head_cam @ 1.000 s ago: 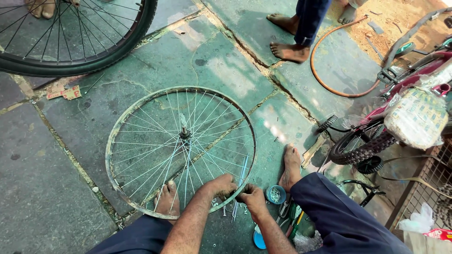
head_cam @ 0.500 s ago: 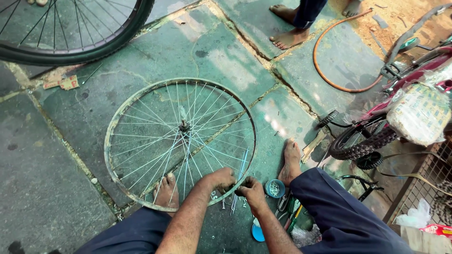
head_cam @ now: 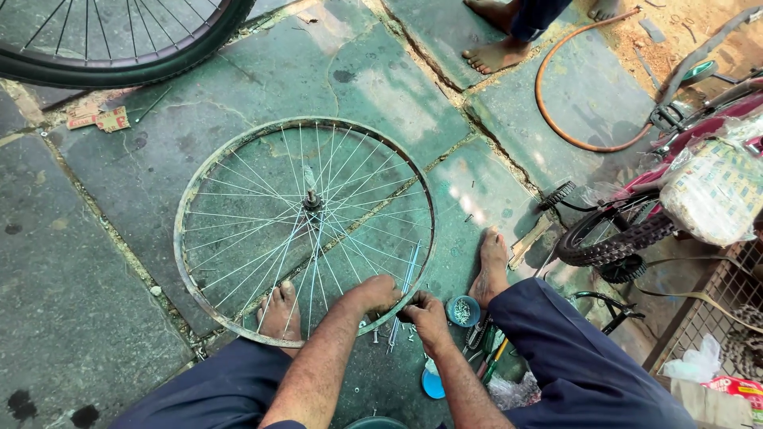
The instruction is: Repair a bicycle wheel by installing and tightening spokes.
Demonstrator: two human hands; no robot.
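A bare bicycle wheel rim (head_cam: 199, 206) with thin spokes and a hub (head_cam: 311, 200) lies flat on the stone floor. My left hand (head_cam: 372, 294) rests on the near edge of the rim, fingers curled over it. My right hand (head_cam: 424, 311) sits just right of it, pinching something small at the rim; what it is cannot be made out. A bundle of loose spokes (head_cam: 404, 290) lies beside the hands. My bare feet are planted either side, the left one (head_cam: 280, 311) inside the rim.
A small round tub of nipples (head_cam: 462, 311) and a blue lid (head_cam: 433, 384) sit by my right knee, with hand tools (head_cam: 486, 349). A tyred wheel (head_cam: 119, 71) lies top left. A small bicycle (head_cam: 636, 230) stands right. Another person's bare feet (head_cam: 497, 54) and an orange hose (head_cam: 556, 119) are beyond.
The view has tilted slightly, so the rim sits a little higher in frame. Both hands stay at the near edge of the rim, barely shifted.
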